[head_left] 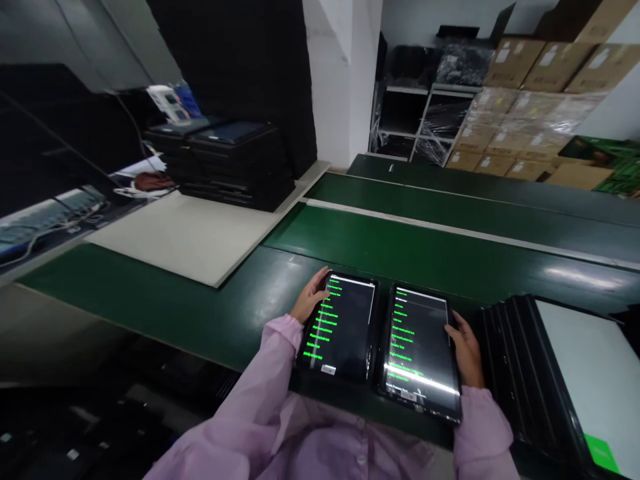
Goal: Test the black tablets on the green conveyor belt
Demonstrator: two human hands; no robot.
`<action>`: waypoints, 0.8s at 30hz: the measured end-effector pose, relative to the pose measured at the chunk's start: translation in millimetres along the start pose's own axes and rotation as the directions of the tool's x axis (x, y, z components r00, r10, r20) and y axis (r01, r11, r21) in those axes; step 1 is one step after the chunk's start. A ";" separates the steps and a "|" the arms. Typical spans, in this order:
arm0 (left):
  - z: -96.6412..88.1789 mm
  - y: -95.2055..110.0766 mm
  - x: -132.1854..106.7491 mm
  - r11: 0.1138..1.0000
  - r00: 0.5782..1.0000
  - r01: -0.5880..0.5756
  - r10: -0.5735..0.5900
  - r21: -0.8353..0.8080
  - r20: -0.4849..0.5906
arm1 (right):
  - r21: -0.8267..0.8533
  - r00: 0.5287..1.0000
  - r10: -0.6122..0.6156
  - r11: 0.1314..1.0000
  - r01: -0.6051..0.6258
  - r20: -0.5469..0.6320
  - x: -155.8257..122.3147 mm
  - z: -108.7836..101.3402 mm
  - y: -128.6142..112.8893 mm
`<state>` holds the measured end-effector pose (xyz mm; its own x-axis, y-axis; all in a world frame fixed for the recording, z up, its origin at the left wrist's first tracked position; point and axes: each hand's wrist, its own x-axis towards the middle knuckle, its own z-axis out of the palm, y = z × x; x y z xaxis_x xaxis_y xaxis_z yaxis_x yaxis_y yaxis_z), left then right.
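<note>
Two black tablets lie side by side in front of me, their lit screens listing lines of mostly green text. My left hand [311, 297] grips the upper left edge of the left tablet [347, 333], thumb over the screen's border. Around the right edge of the right tablet [425, 340] is my right hand [465, 348], its thumb on the front and its fingers partly hidden behind. Each tablet has a small pale label near its bottom edge. A bright reflection crosses the lower part of the right screen. The tablets are apart, with a narrow gap between them.
A stack of black tablets [520, 373] stands close to my right hand, beside a pale panel [590, 367]. Dark stacked devices [235, 163] sit behind a beige board [185, 233] at left. The green bench [220, 320] runs across; cardboard boxes [555, 67] are piled behind.
</note>
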<state>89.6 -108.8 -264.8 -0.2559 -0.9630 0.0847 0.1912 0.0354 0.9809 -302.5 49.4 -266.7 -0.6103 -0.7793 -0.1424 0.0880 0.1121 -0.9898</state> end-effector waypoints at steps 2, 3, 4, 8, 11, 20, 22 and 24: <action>-0.4 2.0 -1.2 1.000 1.000 0.001 -0.001 0.005 0.027 | -0.002 1.000 0.003 1.000 -0.003 0.004 -0.7 1.1 -2.2; -0.8 2.9 -1.6 1.000 0.999 0.004 -0.004 0.009 0.038 | -0.005 1.000 0.002 1.000 -0.002 0.005 -1.4 1.5 -3.4; -1.3 3.7 -2.0 1.000 0.999 0.008 -0.009 0.014 0.047 | -0.008 1.000 -0.001 1.000 0.001 0.006 -2.2 1.9 -4.6; -4.9 6.6 -4.0 1.000 0.995 0.022 -0.024 0.020 0.099 | -0.023 1.000 -0.025 0.999 0.025 0.016 -3.9 2.6 -6.8; -6.9 10.0 -5.9 0.999 0.985 0.038 -0.043 0.030 0.167 | -0.032 0.999 -0.035 0.999 0.036 0.021 -2.7 1.6 -4.7; -5.7 11.8 -9.1 0.991 0.984 0.033 -0.056 0.133 0.170 | -0.004 0.985 -0.097 0.995 0.099 0.141 -0.8 -1.2 3.6; -5.5 7.9 -9.2 0.994 0.990 0.037 -0.050 0.101 0.134 | 0.012 0.984 -0.089 0.996 0.088 0.153 -1.3 -1.2 3.4; -5.3 3.2 -8.5 0.998 0.996 0.034 -0.039 0.053 0.083 | 0.023 0.984 -0.081 0.997 0.078 0.157 -2.2 -1.3 2.6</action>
<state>97.3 -102.0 -263.3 -0.3410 -0.9381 0.0609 0.1318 0.0164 0.9911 -302.0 52.2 -269.0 -0.4843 -0.8728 -0.0601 0.0581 0.0364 -0.9976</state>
